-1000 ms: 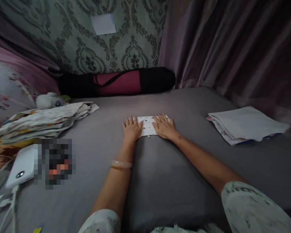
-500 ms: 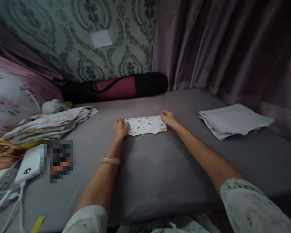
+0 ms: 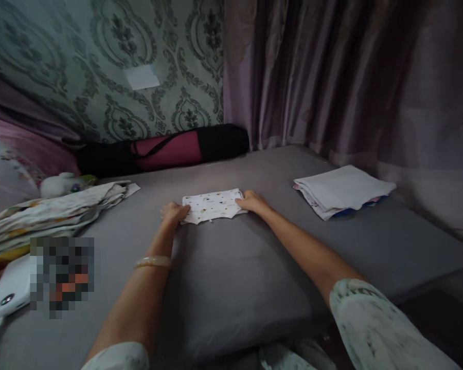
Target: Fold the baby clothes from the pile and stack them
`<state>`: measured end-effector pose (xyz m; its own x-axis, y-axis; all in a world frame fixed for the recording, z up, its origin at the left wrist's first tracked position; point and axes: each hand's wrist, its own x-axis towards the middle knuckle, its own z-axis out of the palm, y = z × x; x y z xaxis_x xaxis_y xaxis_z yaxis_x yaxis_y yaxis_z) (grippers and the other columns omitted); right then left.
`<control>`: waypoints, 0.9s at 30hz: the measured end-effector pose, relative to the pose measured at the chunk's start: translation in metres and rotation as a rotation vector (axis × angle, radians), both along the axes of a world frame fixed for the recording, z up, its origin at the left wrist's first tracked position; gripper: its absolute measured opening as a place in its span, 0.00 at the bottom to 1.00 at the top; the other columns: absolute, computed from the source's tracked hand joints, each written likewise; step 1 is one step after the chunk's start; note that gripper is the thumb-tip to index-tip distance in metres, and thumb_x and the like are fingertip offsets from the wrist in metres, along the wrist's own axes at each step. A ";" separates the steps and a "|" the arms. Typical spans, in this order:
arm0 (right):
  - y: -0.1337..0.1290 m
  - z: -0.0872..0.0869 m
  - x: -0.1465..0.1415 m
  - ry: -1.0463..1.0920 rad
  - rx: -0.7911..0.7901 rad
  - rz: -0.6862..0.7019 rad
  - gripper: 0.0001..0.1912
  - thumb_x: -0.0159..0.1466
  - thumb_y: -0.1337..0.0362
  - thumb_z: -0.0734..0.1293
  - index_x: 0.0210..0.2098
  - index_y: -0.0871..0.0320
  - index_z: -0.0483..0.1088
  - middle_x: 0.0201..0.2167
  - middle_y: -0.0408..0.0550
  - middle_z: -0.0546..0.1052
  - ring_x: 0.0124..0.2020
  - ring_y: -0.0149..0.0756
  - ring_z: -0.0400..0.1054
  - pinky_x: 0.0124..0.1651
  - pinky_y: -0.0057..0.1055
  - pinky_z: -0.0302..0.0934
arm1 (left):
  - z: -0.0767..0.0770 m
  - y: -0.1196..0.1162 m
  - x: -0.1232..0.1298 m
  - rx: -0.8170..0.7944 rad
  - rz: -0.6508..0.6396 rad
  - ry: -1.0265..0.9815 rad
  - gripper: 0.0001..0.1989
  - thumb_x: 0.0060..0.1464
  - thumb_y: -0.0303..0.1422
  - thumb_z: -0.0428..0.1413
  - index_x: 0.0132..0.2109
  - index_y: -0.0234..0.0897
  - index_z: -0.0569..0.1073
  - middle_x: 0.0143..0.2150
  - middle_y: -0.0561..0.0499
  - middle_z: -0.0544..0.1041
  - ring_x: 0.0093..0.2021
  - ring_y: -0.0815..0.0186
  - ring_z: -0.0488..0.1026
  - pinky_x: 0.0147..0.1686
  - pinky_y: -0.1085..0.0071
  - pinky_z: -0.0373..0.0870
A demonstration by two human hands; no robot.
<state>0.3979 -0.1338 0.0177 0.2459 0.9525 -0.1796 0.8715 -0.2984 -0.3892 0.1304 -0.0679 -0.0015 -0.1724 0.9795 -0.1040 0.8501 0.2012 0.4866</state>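
Observation:
A small folded white garment (image 3: 213,205) with a tiny brown and dark print lies on the grey bedsheet. Its near edge is curved at the sides, with a little white tag in the middle. My left hand (image 3: 173,211) grips its left end, thumb on top and the other fingers partly hidden. At the opposite end my right hand (image 3: 253,201) holds the right side, its thumb resting on the cloth and fingertips out of sight.
To the right lies a stack of folded cloths (image 3: 343,189). Rumpled clothes (image 3: 61,208) and a white power bank (image 3: 13,288) with a cable are at left. A long black and maroon bag (image 3: 170,151) lies along the wall. The bed's front edge (image 3: 270,329) runs near me.
The view has turned to the right, shifting everything leftward. My right hand has moved from the garment's far right corner down its right side; my left thumb reaches further onto the cloth.

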 end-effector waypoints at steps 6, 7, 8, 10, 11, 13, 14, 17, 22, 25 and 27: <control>0.000 0.001 -0.010 0.135 0.063 0.001 0.18 0.56 0.66 0.67 0.46 0.60 0.74 0.46 0.56 0.78 0.45 0.41 0.72 0.39 0.26 0.62 | 0.008 -0.005 0.010 0.014 0.030 -0.163 0.06 0.43 0.34 0.58 0.26 0.36 0.69 0.19 0.52 0.69 0.24 0.62 0.71 0.23 0.73 0.62; 0.000 0.002 -0.008 0.157 0.070 -0.013 0.16 0.56 0.66 0.67 0.44 0.60 0.74 0.43 0.54 0.79 0.43 0.39 0.73 0.37 0.25 0.62 | 0.012 -0.006 0.013 0.058 0.019 -0.203 0.06 0.43 0.33 0.58 0.28 0.35 0.70 0.19 0.53 0.68 0.23 0.64 0.70 0.22 0.74 0.62; 0.000 0.003 -0.004 0.179 0.081 -0.031 0.14 0.56 0.66 0.67 0.42 0.59 0.74 0.40 0.53 0.79 0.40 0.38 0.73 0.35 0.25 0.61 | 0.017 -0.006 0.017 0.104 0.011 -0.245 0.07 0.42 0.32 0.59 0.30 0.35 0.70 0.20 0.54 0.68 0.22 0.66 0.69 0.21 0.75 0.61; -0.003 0.007 0.008 0.215 0.111 -0.072 0.12 0.56 0.66 0.66 0.40 0.59 0.74 0.37 0.50 0.80 0.36 0.36 0.73 0.31 0.23 0.60 | 0.032 -0.010 0.030 0.182 -0.004 -0.354 0.13 0.42 0.31 0.60 0.38 0.34 0.71 0.23 0.54 0.69 0.22 0.68 0.69 0.20 0.76 0.61; -0.006 0.010 0.018 0.227 0.130 -0.093 0.12 0.57 0.66 0.66 0.40 0.59 0.74 0.37 0.50 0.79 0.36 0.35 0.73 0.30 0.23 0.59 | 0.041 -0.013 0.039 0.209 -0.023 -0.421 0.18 0.42 0.30 0.60 0.43 0.33 0.71 0.25 0.54 0.70 0.22 0.69 0.69 0.20 0.76 0.62; -0.015 0.017 0.042 0.239 0.172 -0.137 0.11 0.58 0.66 0.66 0.40 0.59 0.73 0.37 0.49 0.79 0.35 0.33 0.72 0.29 0.22 0.58 | 0.059 -0.022 0.061 0.241 -0.087 -0.572 0.28 0.42 0.29 0.60 0.54 0.35 0.67 0.29 0.54 0.71 0.23 0.70 0.69 0.21 0.77 0.63; -0.020 0.022 0.057 0.245 0.197 -0.163 0.10 0.58 0.66 0.66 0.40 0.60 0.73 0.37 0.49 0.78 0.34 0.33 0.71 0.29 0.22 0.57 | 0.067 -0.027 0.073 0.248 -0.136 -0.631 0.31 0.43 0.28 0.60 0.56 0.36 0.66 0.29 0.54 0.71 0.22 0.71 0.69 0.21 0.77 0.63; -0.039 0.037 0.107 0.319 0.323 -0.263 0.09 0.57 0.66 0.69 0.38 0.60 0.72 0.33 0.47 0.77 0.31 0.31 0.69 0.29 0.22 0.58 | 0.082 -0.040 0.115 0.198 -0.294 -0.784 0.25 0.45 0.26 0.59 0.53 0.34 0.70 0.26 0.55 0.70 0.22 0.73 0.67 0.22 0.78 0.62; -0.072 0.063 0.193 0.464 0.414 -0.322 0.13 0.55 0.72 0.70 0.40 0.61 0.69 0.29 0.44 0.75 0.27 0.29 0.67 0.30 0.23 0.60 | 0.077 -0.054 0.191 0.012 -0.486 -0.941 0.11 0.47 0.24 0.57 0.41 0.29 0.76 0.24 0.54 0.70 0.21 0.75 0.65 0.24 0.78 0.62; -0.090 0.079 0.238 0.455 0.370 -0.334 0.16 0.56 0.76 0.67 0.43 0.60 0.67 0.28 0.42 0.74 0.25 0.28 0.66 0.29 0.23 0.59 | 0.071 -0.061 0.236 -0.044 -0.547 -1.014 0.13 0.48 0.21 0.56 0.43 0.29 0.76 0.28 0.52 0.72 0.24 0.74 0.68 0.26 0.77 0.65; -0.101 0.089 0.263 0.417 0.348 -0.354 0.18 0.56 0.77 0.65 0.45 0.59 0.66 0.27 0.41 0.73 0.24 0.27 0.65 0.27 0.22 0.57 | 0.070 -0.067 0.264 -0.073 -0.589 -1.049 0.15 0.49 0.20 0.54 0.45 0.29 0.75 0.31 0.50 0.73 0.26 0.73 0.69 0.28 0.77 0.67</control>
